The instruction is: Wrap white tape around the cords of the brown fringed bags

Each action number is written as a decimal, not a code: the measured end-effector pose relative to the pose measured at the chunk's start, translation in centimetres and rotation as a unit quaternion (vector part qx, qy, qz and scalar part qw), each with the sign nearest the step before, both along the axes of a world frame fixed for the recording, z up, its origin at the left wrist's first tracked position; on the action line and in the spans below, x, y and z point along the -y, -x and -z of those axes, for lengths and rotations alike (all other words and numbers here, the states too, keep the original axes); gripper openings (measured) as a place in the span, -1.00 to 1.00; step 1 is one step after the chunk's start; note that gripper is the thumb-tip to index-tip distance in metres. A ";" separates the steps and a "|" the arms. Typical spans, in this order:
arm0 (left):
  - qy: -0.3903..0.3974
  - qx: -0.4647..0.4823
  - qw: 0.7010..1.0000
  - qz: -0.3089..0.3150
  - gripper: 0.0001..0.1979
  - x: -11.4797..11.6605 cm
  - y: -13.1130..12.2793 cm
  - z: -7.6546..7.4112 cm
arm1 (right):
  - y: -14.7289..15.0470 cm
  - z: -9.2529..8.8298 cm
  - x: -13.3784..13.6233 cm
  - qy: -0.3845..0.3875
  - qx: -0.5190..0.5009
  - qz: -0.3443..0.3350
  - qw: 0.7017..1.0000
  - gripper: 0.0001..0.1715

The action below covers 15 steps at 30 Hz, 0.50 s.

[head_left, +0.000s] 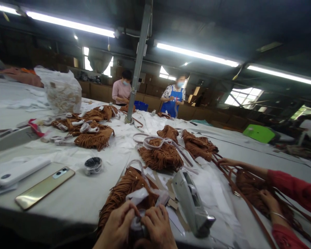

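Observation:
My left hand (118, 224) and my right hand (159, 228) meet at the bottom middle of the view. Both are closed around a wad of white wrapping (142, 197) and a small dark part on a brown fringed bag (124, 193) that lies on the white table (75, 197). What exactly the fingers pinch is hidden. A grey tagging gun (190, 202) lies just right of my right hand.
More brown fringed bags (160, 154) lie in heaps across the table. A gold phone (44, 188), a white phone (18, 171) and a roll of tape (93, 165) sit at the left. A co-worker's hands in red sleeves (292, 193) handle straps at right. Two people work at the far side.

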<state>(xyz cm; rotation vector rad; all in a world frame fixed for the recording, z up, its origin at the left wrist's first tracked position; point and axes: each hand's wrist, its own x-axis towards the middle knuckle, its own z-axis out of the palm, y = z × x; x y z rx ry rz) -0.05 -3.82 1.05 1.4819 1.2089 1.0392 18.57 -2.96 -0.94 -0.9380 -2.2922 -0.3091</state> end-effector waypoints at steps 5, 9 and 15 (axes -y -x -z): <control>-0.078 -0.126 0.971 -0.190 -0.64 -2.7 3.1 1.7 | -0.5 -0.3 0.9 -0.039 -0.031 0.000 0.999 -0.40; -0.084 -0.234 0.947 -0.204 -0.42 -5.5 5.0 6.8 | -2.5 -1.0 0.8 -0.073 -0.043 0.084 0.993 -0.42; -0.001 -0.243 0.964 -0.107 -0.67 -7.2 6.2 8.8 | -6.0 -3.5 -0.9 -0.042 -0.177 0.269 0.946 -0.42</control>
